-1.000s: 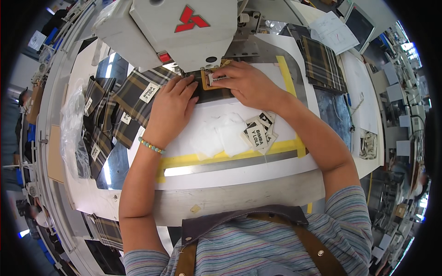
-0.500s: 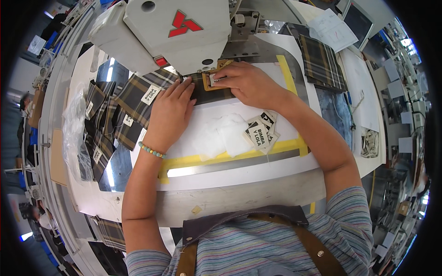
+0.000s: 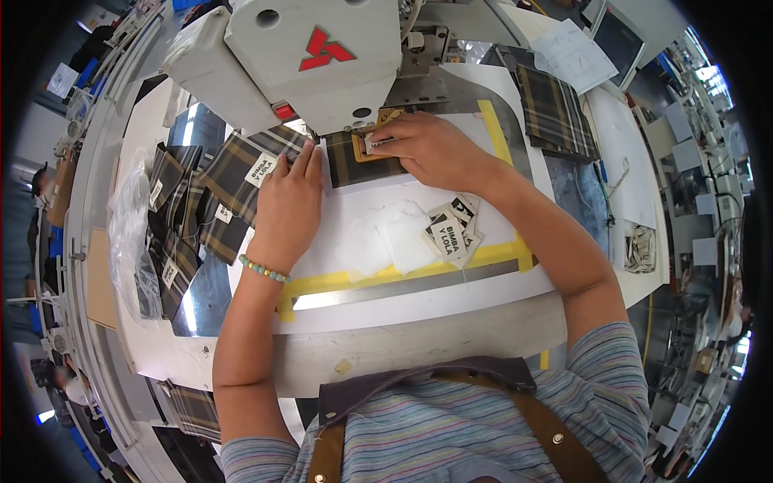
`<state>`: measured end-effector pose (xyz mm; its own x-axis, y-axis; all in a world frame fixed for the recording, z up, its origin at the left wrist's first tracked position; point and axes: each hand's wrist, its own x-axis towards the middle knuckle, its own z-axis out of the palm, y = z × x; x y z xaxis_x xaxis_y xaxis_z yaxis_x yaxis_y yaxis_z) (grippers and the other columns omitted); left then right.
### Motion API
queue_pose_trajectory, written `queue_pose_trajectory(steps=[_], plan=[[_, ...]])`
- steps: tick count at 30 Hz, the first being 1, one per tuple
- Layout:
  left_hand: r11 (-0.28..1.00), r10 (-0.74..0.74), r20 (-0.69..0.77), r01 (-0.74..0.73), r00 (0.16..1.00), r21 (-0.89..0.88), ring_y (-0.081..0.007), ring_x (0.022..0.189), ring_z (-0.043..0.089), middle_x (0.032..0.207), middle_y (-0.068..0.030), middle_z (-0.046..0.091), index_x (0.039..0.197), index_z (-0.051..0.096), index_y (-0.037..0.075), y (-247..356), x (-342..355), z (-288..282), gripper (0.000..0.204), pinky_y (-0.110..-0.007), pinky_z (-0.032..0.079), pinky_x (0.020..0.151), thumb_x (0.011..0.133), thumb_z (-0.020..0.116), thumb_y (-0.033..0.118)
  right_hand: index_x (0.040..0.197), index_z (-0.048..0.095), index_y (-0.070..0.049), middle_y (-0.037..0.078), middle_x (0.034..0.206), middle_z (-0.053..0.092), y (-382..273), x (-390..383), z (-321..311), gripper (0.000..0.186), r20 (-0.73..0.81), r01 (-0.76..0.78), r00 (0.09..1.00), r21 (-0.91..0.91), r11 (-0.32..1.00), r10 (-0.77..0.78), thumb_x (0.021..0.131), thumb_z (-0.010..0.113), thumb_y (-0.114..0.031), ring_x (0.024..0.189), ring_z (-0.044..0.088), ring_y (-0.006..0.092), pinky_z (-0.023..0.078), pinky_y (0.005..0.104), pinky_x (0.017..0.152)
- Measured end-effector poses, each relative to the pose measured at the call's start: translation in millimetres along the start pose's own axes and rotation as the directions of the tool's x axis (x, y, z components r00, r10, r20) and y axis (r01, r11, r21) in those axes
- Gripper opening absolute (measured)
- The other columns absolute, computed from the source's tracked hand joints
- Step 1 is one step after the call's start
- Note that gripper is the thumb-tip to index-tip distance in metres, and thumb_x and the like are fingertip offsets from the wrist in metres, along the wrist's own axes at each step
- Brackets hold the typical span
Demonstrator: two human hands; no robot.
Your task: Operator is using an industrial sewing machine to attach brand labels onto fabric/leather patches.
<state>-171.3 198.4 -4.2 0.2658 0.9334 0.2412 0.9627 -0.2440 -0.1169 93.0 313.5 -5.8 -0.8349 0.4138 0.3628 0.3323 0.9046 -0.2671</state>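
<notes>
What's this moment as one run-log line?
left hand: open, at edge of labelled plaid fabric | right hand: fingertips at label inside brass-coloured frame | sewing machine: beyond hands | loose labels: overlapping pile

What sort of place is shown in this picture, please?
Probably a garment workshop: there is a large white machine, apparently for sewing, dark plaid fabric pieces lying near it, and a loose pile of small cream-and-black rectangular labels.
</notes>
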Motion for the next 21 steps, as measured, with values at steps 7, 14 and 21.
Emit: queue_pose_trajectory(steps=[7, 14, 21], plan=[[0.999, -0.042, 0.004, 0.042, 0.999, -0.011, -0.043, 0.13, 0.064, 0.15, -0.0154, 0.062, 0.145, 0.058, -0.001, -0.2, -0.5, 0.0, 0.043, -0.046, 0.055, 0.104, 0.104, 0.057, 0.015, 0.122, 0.078, -0.011, 0.005, 0.131, 0.071, -1.7, 2.5, -5.2, 0.037, 0.006, 0.025, 1.0, 0.036, 0.999, -0.025, 0.091, 0.062, 0.001, 0.124, 0.065, 0.0297, 0.052, 0.0427, 0.109], [1.0, -0.026, 0.022, 0.026, 0.999, -0.007, -0.0433, 0.13, 0.064, 0.152, -0.0143, 0.061, 0.145, 0.058, 0.0, -0.5, -0.2, 2.2, 0.045, -0.045, 0.056, 0.103, 0.103, 0.058, 0.015, 0.12, 0.079, -0.011, 0.006, 0.13, 0.071, -2.7, 3.2, -9.0, 0.038, 0.048, -0.021, 0.999, 0.06, 0.998, 0.018, 0.091, 0.06, 0.003, 0.124, 0.064, 0.0303, 0.052, 0.0422, 0.109], [1.0, -0.021, 0.03, 0.02, 0.999, 0.023, -0.0427, 0.129, 0.064, 0.155, -0.0141, 0.058, 0.146, 0.058, 0.0, -3.6, 0.6, 4.9, 0.046, -0.044, 0.056, 0.103, 0.103, 0.059, 0.016, 0.122, 0.078, -0.009, 0.006, 0.131, 0.071, 1.6, 4.0, -3.7, 0.039, 0.022, -0.008, 1.0, 0.057, 0.998, 0.007, 0.091, 0.059, 0.005, 0.126, 0.063, 0.0304, 0.052, 0.0425, 0.111]])
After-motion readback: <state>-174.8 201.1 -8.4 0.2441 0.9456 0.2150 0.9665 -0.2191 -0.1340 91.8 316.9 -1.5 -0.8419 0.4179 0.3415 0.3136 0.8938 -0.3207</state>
